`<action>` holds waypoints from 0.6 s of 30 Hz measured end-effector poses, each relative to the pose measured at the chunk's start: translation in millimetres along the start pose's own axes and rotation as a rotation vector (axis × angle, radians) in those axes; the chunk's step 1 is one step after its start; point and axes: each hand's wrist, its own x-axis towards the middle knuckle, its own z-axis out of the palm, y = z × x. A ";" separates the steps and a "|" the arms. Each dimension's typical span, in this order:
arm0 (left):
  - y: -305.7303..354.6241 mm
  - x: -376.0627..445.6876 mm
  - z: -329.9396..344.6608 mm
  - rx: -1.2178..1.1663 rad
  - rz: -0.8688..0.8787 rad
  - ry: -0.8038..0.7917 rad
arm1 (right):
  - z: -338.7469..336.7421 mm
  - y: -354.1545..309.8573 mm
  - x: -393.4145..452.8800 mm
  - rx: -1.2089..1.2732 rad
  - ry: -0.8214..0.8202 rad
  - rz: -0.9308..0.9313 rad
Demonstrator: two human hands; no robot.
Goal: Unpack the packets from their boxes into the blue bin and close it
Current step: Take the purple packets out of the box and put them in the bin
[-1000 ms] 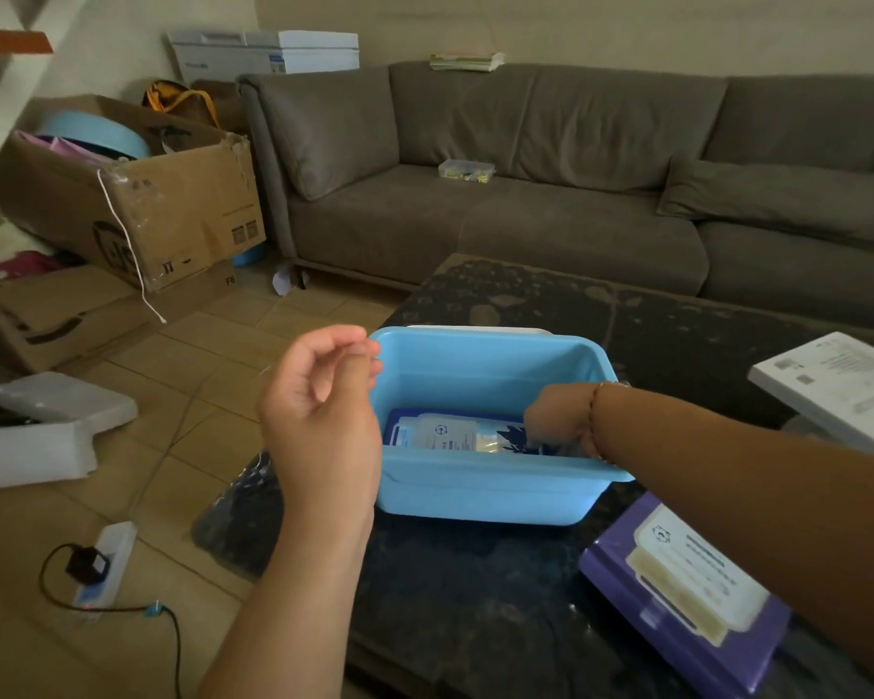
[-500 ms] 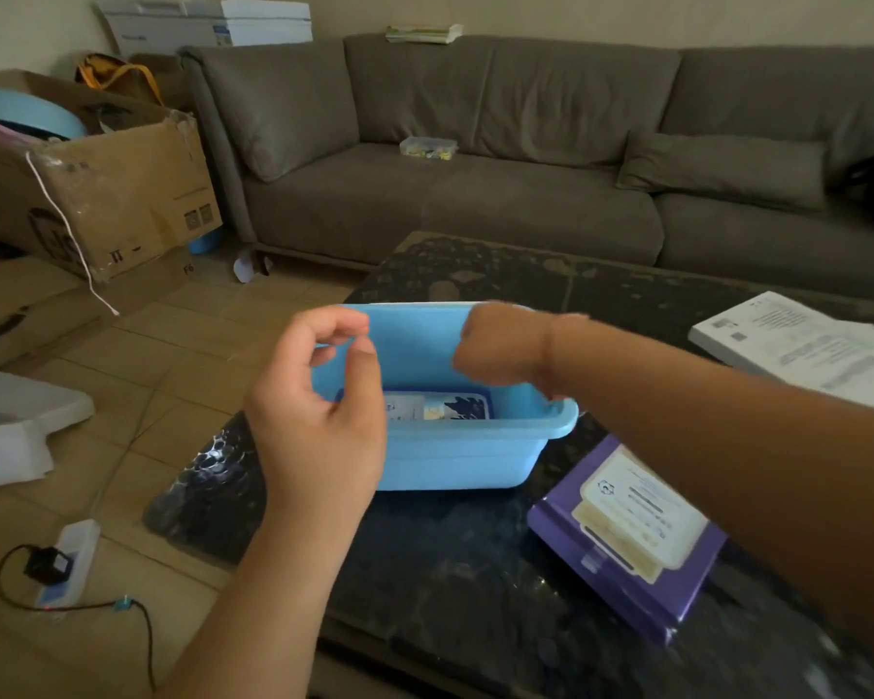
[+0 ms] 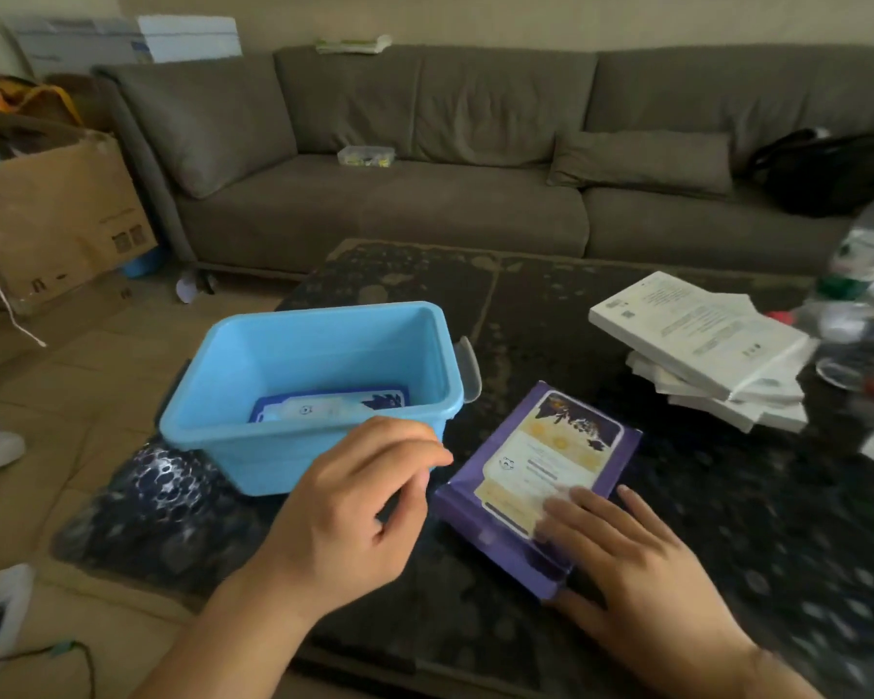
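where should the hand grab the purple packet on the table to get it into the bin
Probably by its near short end. The purple packet lies flat on the dark table, and the right hand already rests on that corner. Come from the near right, thumb on top and fingers slid under the edge, since a flat pack offers only thin edges. The blue bin sits open just left.

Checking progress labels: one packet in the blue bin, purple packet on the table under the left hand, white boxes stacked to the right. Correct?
Not quite. In the head view the right hand rests on the purple packet; the left hand hovers empty beside the blue bin. One packet inside and the white boxes are as stated.
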 end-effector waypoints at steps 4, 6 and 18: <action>19.3 13.1 8.3 -0.095 -0.060 0.017 | -23.6 16.2 -13.2 0.208 0.458 -0.159; 34.5 26.7 11.1 -0.235 -0.172 0.076 | -51.1 16.7 -20.8 0.475 0.690 -0.140; 50.6 61.6 37.6 -0.463 -0.263 0.229 | -69.2 21.1 -9.4 0.926 0.975 -0.178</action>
